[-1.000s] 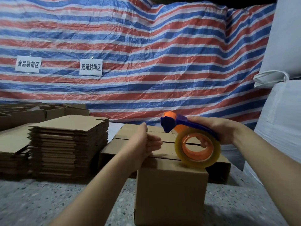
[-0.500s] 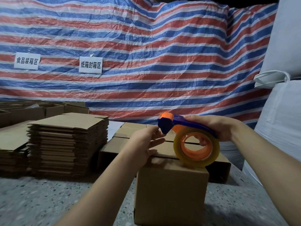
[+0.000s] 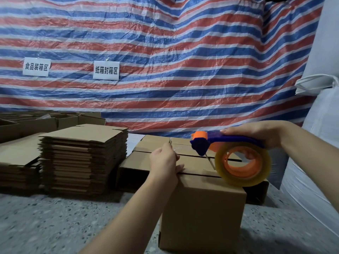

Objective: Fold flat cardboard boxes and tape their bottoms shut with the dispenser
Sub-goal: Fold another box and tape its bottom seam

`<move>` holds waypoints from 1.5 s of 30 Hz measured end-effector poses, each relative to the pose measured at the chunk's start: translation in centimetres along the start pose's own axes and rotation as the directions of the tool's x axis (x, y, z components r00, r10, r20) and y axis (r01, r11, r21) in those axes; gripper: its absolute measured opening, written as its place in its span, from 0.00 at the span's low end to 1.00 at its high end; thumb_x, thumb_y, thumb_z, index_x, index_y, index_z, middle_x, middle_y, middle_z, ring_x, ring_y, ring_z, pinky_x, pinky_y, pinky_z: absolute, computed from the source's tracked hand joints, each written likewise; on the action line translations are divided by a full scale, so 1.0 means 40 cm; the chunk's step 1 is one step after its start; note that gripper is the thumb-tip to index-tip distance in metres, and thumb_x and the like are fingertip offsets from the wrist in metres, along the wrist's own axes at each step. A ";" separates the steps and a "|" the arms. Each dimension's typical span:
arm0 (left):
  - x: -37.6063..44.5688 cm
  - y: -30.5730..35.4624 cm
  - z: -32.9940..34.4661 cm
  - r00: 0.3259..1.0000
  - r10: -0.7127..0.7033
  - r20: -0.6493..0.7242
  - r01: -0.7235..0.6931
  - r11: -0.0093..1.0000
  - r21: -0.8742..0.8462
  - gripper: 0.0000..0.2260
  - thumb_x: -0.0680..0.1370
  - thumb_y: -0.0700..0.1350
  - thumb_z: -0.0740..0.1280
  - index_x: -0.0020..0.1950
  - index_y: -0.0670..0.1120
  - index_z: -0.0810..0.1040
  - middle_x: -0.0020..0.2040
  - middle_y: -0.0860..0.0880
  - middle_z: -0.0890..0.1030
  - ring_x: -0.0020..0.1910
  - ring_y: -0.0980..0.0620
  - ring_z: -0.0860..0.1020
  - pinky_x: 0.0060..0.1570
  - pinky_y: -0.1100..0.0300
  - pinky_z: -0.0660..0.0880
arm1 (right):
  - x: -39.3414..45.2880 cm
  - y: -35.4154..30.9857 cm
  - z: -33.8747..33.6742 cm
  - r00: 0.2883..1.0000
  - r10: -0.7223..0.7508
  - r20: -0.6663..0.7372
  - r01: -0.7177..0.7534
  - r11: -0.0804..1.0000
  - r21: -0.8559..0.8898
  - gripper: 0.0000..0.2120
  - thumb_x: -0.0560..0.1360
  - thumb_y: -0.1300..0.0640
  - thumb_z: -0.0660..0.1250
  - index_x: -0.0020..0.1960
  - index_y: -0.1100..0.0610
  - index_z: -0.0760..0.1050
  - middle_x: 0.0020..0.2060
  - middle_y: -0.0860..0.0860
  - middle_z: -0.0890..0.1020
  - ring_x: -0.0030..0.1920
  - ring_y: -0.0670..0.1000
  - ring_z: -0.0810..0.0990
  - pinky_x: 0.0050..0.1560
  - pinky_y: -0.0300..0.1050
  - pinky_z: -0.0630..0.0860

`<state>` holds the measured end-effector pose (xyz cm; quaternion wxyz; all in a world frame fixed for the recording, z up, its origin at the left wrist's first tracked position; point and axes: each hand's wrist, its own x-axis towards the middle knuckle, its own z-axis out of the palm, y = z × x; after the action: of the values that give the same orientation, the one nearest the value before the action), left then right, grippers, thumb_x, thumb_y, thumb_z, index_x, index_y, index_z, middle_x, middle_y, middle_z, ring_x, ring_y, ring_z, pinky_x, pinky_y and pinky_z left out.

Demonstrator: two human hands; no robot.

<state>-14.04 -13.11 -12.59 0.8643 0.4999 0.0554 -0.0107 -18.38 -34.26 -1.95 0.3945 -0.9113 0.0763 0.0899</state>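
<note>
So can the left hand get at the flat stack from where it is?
Probably yes. The left hand rests at the box's top left edge, seemingly pinching a tape end, and only bare floor shows between it and the flat stack. It would have to let go first.

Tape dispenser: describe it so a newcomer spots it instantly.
Start at the striped tarp wall and drop to the upright cardboard box nearest the camera. Above its top, the right hand grips the tape dispenser: the only blue-and-orange thing among brown cardboard, carrying a clear tape roll.

Left hand (image 3: 164, 162) perhaps pinches tape, too faint; box (image 3: 201, 213) bottom cut off.
</note>
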 end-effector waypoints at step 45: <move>0.061 -0.097 -0.217 0.987 0.098 0.130 -0.142 0.912 0.384 0.17 0.77 0.50 0.71 0.31 0.44 0.75 0.27 0.49 0.73 0.25 0.54 0.67 0.26 0.61 0.64 | 0.090 -0.136 0.083 0.992 0.126 0.003 -0.117 0.929 -0.350 0.26 0.71 0.36 0.73 0.57 0.56 0.80 0.37 0.52 0.85 0.29 0.46 0.80 0.29 0.39 0.76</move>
<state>-12.64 -7.45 -20.48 0.7474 0.6639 -0.0254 0.0047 -14.07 -28.37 -1.17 0.2209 -0.9592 0.1106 0.1378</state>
